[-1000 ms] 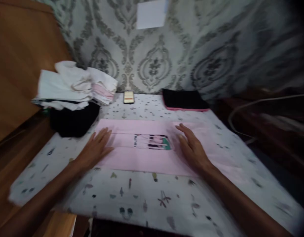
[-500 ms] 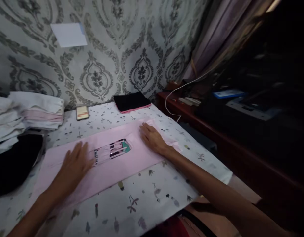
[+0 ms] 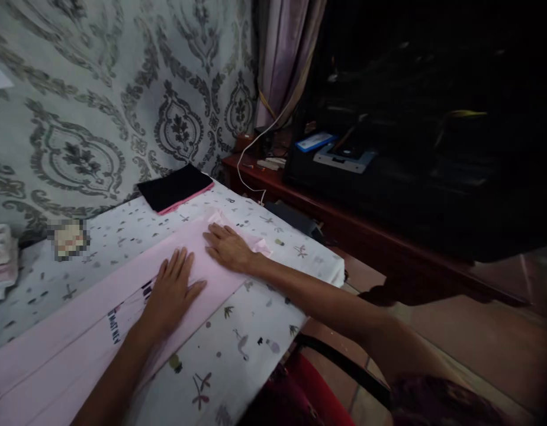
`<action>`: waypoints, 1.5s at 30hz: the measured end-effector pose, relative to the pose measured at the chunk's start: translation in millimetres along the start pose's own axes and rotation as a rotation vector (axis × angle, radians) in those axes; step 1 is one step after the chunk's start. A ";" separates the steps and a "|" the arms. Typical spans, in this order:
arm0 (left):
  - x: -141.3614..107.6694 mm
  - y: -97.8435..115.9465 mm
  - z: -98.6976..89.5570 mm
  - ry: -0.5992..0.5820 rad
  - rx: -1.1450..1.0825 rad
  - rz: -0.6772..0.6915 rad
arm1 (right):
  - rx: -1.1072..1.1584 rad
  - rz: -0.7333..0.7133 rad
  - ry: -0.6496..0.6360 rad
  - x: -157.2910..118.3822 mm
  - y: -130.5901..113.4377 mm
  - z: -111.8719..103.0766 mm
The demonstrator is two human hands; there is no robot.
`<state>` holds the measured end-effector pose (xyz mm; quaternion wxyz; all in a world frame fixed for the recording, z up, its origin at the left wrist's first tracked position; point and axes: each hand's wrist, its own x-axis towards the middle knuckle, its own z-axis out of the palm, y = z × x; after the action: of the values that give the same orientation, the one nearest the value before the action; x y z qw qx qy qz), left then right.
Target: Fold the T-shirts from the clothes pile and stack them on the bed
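Observation:
A long folded pink cloth (image 3: 73, 313) lies on the patterned tablecloth (image 3: 238, 331), with dark lettering and part of a print showing. Flat on its printed part rests my left hand (image 3: 171, 290), thumb apart from the fingers, covering most of the print. My right hand (image 3: 229, 248) lies palm down near the cloth's far right end, just beyond my left hand, its fingers spread. Neither hand grips anything. Past my right hand, the end of the cloth is crumpled.
A folded black and pink cloth (image 3: 176, 188) lies by the wall. A blurred small item (image 3: 70, 239) and stacked white cloths (image 3: 0, 260) are at left. Right of the table stands a dark red cabinet (image 3: 295, 189) with a white cable (image 3: 240, 168) and a blue box (image 3: 315, 142).
The view has turned right. My left hand has slid right along the pink cloth, over the print and closer to my right hand. My right hand remains near the cloth's end.

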<state>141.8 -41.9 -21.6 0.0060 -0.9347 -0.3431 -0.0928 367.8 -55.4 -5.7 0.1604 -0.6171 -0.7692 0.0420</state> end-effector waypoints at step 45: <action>-208.7 -179.0 -78.9 -0.131 -0.228 -0.796 | 0.157 -0.720 -0.341 41.0 -276.5 73.8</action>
<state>-142.6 -44.6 9.5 -0.1557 -0.7277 -0.6647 -0.0655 79.3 -71.1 5.1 0.0816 -0.2782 -0.9462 0.1436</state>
